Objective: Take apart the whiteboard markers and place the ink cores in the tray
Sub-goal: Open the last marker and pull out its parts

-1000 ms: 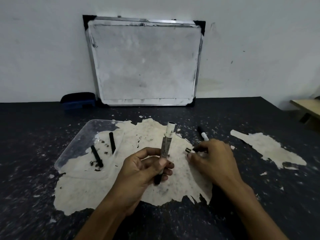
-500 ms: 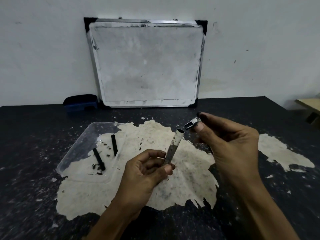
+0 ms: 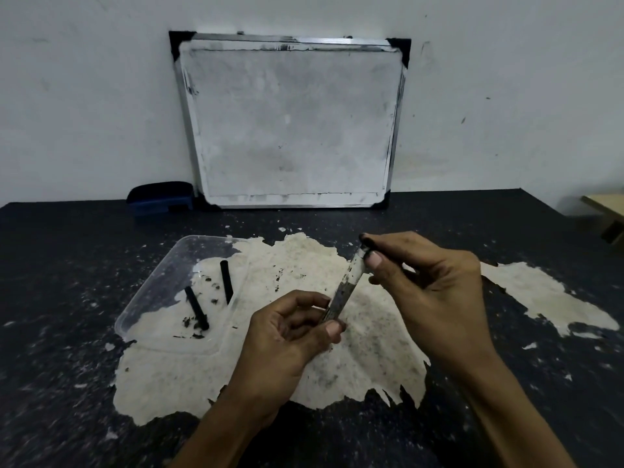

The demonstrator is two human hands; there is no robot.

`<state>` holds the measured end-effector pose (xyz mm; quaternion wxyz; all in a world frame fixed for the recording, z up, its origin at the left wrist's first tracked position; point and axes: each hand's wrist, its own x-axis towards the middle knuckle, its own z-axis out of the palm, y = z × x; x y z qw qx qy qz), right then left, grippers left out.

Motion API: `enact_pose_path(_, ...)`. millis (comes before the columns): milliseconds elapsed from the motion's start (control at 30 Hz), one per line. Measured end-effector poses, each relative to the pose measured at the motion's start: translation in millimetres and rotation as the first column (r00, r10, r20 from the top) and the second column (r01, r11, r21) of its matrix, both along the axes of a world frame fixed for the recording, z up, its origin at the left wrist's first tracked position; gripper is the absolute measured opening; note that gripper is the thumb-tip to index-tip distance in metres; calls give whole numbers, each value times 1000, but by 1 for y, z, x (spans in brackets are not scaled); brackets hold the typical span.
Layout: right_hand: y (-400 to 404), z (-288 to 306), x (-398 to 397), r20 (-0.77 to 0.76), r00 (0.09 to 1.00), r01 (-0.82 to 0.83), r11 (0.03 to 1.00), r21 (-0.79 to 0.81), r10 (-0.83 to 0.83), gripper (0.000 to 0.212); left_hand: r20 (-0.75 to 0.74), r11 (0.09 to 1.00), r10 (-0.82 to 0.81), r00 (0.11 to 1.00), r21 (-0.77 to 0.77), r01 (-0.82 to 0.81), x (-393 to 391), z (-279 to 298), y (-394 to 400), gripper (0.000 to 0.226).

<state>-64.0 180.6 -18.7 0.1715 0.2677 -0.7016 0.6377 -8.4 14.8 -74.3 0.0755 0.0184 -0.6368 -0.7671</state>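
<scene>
My left hand (image 3: 287,336) grips the lower end of a stained whiteboard marker barrel (image 3: 344,288), which tilts up to the right. My right hand (image 3: 425,282) pinches the barrel's top end between thumb and forefinger; the end cap it held is hidden under those fingers. To the left lies a clear plastic tray (image 3: 158,285) holding two black ink cores (image 3: 197,307) (image 3: 226,281) side by side, with ink smudges around them.
A small whiteboard (image 3: 290,123) leans on the wall at the back, with a blue eraser (image 3: 160,197) to its left. The dark table (image 3: 67,383) has large peeled pale patches. A wooden edge (image 3: 604,207) shows at far right.
My right hand picked a small end cap off the table, lifted it, and now presses on the top of the barrel. My left hand tilted the barrel to the right.
</scene>
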Motion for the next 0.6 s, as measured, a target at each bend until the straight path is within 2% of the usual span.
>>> enact_pose_path(233,-7,-6,6,74,997,0,998,-57,5,31,-14,1000,-12,1000,8,12,1,-2,0,22)
enact_pose_path(400,-9,-4,7,122,992,40,988,-151,-22,20,-38,1000,-2,999,-16,1,1,-3,2,22)
enact_pose_path(600,-6,-2,5,257,964,9,958,-288,68,16,-55,998,9,998,-58,-12,1,-5,2,22)
